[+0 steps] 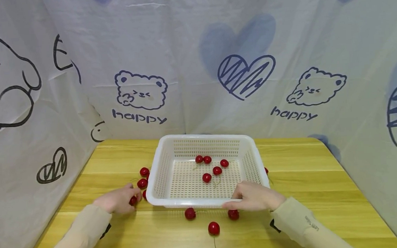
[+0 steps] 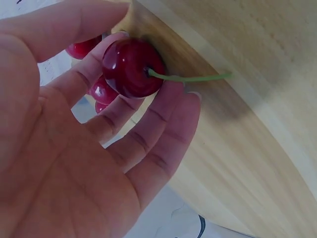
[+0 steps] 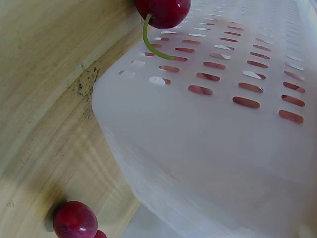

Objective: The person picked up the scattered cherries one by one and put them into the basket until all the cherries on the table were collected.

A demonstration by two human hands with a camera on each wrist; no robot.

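Observation:
A white plastic basket (image 1: 203, 204) with slotted walls stands upright on the table, several red cherries (image 1: 206, 177) inside it. My right hand (image 1: 255, 196) grips its near rim towards the right corner; in the right wrist view skin shows through the basket wall's slots (image 3: 246, 102). Left of the basket, my left hand (image 1: 119, 200) reaches to a cherry (image 2: 132, 68) with a green stem. Its fingers curve loosely behind that cherry, the thumb apart from it. More cherries (image 1: 142, 183) lie between this hand and the basket.
In front of the basket lie a few loose cherries (image 1: 213, 228), one (image 1: 233, 214) just below the right hand. Another cherry (image 1: 266, 170) peeks out at the basket's right side. A printed cloth (image 1: 188, 64) hangs behind and beside the wooden table (image 1: 300, 178).

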